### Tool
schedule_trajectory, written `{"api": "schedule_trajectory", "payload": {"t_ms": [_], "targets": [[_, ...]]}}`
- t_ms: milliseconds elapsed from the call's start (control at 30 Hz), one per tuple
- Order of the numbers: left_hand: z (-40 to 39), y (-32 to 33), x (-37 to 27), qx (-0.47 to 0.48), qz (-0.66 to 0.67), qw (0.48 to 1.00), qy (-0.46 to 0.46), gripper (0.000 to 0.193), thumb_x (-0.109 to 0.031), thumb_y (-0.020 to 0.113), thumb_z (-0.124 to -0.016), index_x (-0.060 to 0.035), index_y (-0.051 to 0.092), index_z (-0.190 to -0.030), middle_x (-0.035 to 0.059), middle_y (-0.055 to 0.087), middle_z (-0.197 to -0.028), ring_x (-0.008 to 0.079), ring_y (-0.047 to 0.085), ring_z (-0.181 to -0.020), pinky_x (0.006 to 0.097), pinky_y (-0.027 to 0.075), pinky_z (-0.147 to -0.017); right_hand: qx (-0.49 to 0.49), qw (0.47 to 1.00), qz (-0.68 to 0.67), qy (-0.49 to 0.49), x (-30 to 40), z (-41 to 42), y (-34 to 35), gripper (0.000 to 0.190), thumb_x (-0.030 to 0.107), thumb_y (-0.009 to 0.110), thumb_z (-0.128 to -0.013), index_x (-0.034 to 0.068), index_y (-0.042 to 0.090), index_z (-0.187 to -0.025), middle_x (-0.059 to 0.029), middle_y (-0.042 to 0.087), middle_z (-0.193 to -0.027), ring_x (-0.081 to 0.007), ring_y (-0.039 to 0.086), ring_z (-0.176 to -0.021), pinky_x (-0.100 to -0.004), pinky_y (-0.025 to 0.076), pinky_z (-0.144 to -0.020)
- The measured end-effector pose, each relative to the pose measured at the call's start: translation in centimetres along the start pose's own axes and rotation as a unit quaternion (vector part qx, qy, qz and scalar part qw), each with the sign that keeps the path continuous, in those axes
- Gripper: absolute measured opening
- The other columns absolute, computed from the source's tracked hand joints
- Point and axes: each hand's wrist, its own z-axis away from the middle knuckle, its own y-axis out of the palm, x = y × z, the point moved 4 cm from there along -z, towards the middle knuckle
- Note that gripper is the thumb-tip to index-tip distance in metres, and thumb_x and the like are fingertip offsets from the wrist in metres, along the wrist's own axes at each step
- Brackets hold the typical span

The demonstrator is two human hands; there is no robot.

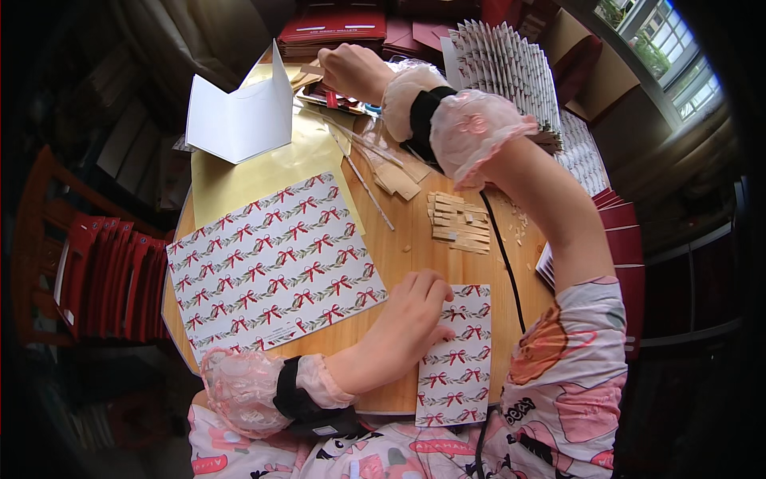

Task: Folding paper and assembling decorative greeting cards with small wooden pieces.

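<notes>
My left hand (410, 320) rests on the left edge of a narrow bow-and-garland printed card (458, 365) at the table's near edge, its thumb and fingertips on the card. At the table's far side, my right hand (353, 72) is closed around the end of a thin tan strip (311, 70); its fingertips are partly hidden. A larger sheet with the same print (275, 263) lies flat to the left. Behind it a white folded card (239, 123) stands open on yellow paper (239, 185). Small tan strips (458, 221) lie in rows between my hands.
Printed folded cards (508, 78) stand packed at the back right. Red folders (332, 30) are stacked at the back, and more red folders (114, 275) stand on a chair at left. A black cable (505, 257) runs down the wooden table (395, 257). A window (670, 54) is at upper right.
</notes>
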Motion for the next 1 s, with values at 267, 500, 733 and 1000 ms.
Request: {"api": "schedule_trajectory", "payload": {"t_ms": [267, 500, 733, 1000], "targets": [[0.0, -0.2, 0.3, -0.011, 0.004, 1.000, -0.006, 0.037, -0.010, 0.069, -0.067, -0.0014, 0.047, -0.095, 0.0146, 0.046, -0.101, 0.0323, 0.044, -0.097, 0.0375, 0.037, -0.085, 0.026, 0.979, -0.182, -0.090, 5.2, 4.7, -10.0, 0.010, 0.007, 0.060, -0.074, -0.001, 0.060, -0.081, -0.0149, 0.060, -0.066, -0.0252, 0.060, -0.058, -0.0331, 0.047, -0.057], [-0.1, 0.4, 0.1, 0.005, 0.014, 1.000, -0.017, 0.039, -0.012, 0.069, -0.069, 0.0015, 0.049, -0.099, 0.0161, 0.049, -0.101, 0.0347, 0.045, -0.098, 0.0375, 0.038, -0.086, 0.027, 0.983, -0.143, -0.108, 10.5, 13.6, -18.6, 0.018, -0.002, 0.063, -0.068, 0.002, 0.058, -0.085, -0.0076, 0.059, -0.067, -0.0203, 0.056, -0.054, -0.0296, 0.044, -0.048], [-0.4, 0.5, 1.3, -0.037, 0.019, 0.999, 0.024, 0.037, -0.011, 0.070, -0.066, -0.0004, 0.047, -0.094, 0.0147, 0.049, -0.093, 0.0318, 0.046, -0.092, 0.0383, 0.039, -0.081, 0.042, 0.992, -0.082, -0.086, 12.9, 19.7, -21.9, 0.029, 0.000, 0.067, -0.061, -0.001, 0.061, -0.089, -0.0074, 0.058, -0.071, -0.0187, 0.054, -0.057, -0.0280, 0.043, -0.046], [-0.5, -0.6, -0.2, -0.013, 0.031, 0.999, -0.001, 0.034, -0.014, 0.068, -0.075, -0.0008, 0.052, -0.101, 0.0135, 0.056, -0.095, 0.0284, 0.053, -0.089, 0.0345, 0.044, -0.079, 0.184, 0.975, -0.117, 0.034, 11.4, 26.5, -19.7, 0.030, 0.004, 0.060, -0.066, -0.002, 0.058, -0.096, -0.0072, 0.058, -0.078, -0.0193, 0.060, -0.065, -0.0285, 0.047, -0.052]]}}
